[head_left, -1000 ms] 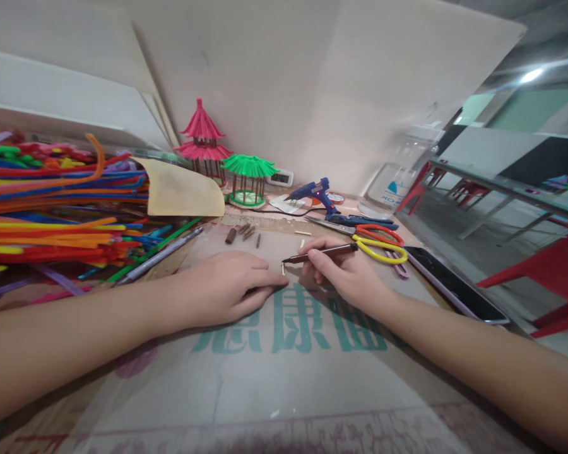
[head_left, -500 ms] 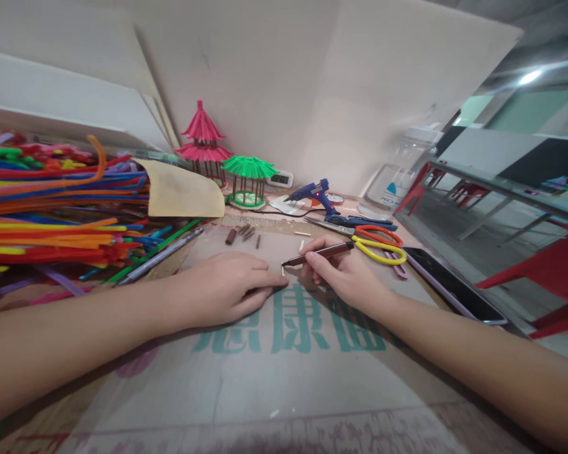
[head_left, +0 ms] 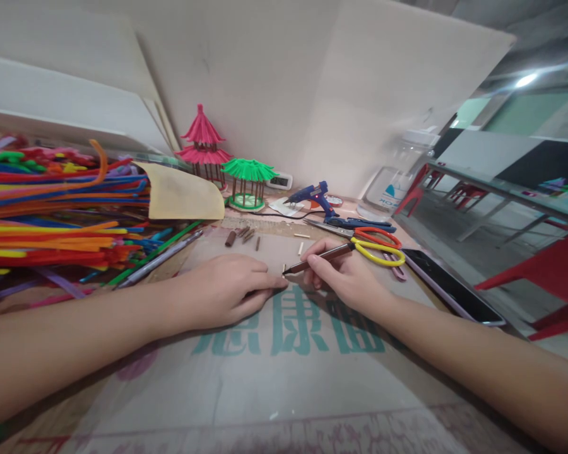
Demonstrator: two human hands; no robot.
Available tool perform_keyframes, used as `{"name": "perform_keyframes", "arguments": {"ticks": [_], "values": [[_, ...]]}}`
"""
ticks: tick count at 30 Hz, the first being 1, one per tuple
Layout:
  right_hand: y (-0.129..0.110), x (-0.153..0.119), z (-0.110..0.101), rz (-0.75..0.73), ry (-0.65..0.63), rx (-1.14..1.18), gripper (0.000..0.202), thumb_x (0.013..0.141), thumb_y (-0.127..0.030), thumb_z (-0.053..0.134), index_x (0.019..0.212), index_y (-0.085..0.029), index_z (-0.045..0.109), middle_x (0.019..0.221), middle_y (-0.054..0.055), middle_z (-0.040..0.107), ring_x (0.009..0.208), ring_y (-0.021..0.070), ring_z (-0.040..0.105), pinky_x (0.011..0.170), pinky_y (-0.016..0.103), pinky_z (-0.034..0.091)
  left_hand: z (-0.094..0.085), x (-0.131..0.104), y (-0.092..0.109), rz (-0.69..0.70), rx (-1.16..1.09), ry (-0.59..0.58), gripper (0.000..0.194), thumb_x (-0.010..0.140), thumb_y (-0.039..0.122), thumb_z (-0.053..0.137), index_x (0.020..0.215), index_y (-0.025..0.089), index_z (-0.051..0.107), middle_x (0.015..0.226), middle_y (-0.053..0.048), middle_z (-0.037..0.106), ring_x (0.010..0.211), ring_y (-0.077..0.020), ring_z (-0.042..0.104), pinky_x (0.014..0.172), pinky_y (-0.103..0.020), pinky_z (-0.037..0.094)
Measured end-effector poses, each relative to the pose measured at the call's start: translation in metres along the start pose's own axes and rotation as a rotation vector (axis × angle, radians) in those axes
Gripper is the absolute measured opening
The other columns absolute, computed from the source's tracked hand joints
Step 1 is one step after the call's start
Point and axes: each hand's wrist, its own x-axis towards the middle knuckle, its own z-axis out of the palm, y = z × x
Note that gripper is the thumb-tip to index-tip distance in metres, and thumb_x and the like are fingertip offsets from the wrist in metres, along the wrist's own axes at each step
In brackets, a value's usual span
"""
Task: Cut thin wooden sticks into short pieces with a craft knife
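My right hand [head_left: 343, 277] grips a brown marker pen [head_left: 319, 258], its tip down against a tiny pale stick piece [head_left: 284, 270] on the cardboard sheet [head_left: 265, 378]. My left hand [head_left: 227, 290] lies flat on the cardboard, and its fingertips pin that small stick from the left. Several short brown-coloured stick pieces [head_left: 241, 235] lie just beyond my left hand, and two uncoloured ones [head_left: 301, 242] lie beyond the pen.
A big heap of coloured pipe cleaners [head_left: 52, 214] fills the left. Pink [head_left: 203, 146] and green [head_left: 248, 180] pavilion models stand at the back. A blue glue gun [head_left: 315, 195], scissors [head_left: 373, 243], a phone [head_left: 449, 287] and a clear jar [head_left: 392, 183] sit to the right.
The pen has tipped lower and its tip has come down onto the small stick. My left hand has stayed in place.
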Motion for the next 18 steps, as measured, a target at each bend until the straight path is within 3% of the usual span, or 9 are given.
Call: {"name": "perform_keyframes", "arguments": {"ticks": [4, 18], "values": [[0.0037, 0.0022, 0.0006, -0.025, 0.041, 0.017, 0.02, 0.095, -0.041, 0.058, 0.094, -0.021, 0.054, 0.067, -0.002, 0.065, 0.056, 0.012, 0.058, 0.055, 0.024, 0.047, 0.0011, -0.0002, -0.0006, 0.007, 0.012, 0.013, 0.032, 0.1, 0.022, 0.049, 0.122, 0.025, 0.072, 0.096, -0.003, 0.076, 0.082, -0.0175, 0.068, 0.074, -0.027, 0.046], [0.0048, 0.0022, 0.0012, -0.03, -0.009, 0.04, 0.019, 0.093, -0.039, 0.059, 0.089, -0.021, 0.054, 0.061, -0.003, 0.062, 0.054, 0.0119, 0.055, 0.054, 0.024, 0.044, 0.0018, -0.0023, -0.0004, 0.018, 0.024, 0.038, 0.031, 0.101, 0.023, 0.047, 0.121, 0.025, 0.072, 0.089, -0.002, 0.074, 0.077, -0.0174, 0.066, 0.071, -0.027, 0.045]]}}
